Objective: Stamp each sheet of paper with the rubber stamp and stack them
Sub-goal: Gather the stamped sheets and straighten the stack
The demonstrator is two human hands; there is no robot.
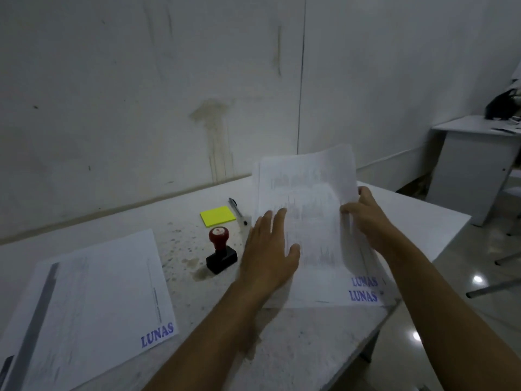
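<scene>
A stack of printed sheets point(315, 280) lies at the table's right, two blue "LUNAS" stamps showing at its near right corner. My left hand point(267, 249) rests flat, fingers spread, on the stack's left side. My right hand point(363, 215) pinches the right edge of the top sheet point(304, 187), whose far end curls up off the stack. The rubber stamp point(221, 251), red knob on a black base, stands upright just left of my left hand. A single sheet point(93, 306) stamped "LUNAS" lies at the near left.
A yellow sticky-note pad point(217, 216) and a pen point(237, 211) lie behind the stamp. The speckled white table point(180, 238) ends at a wall behind and an edge at right. Another desk point(476, 153) with a dark bag point(504, 104) stands far right.
</scene>
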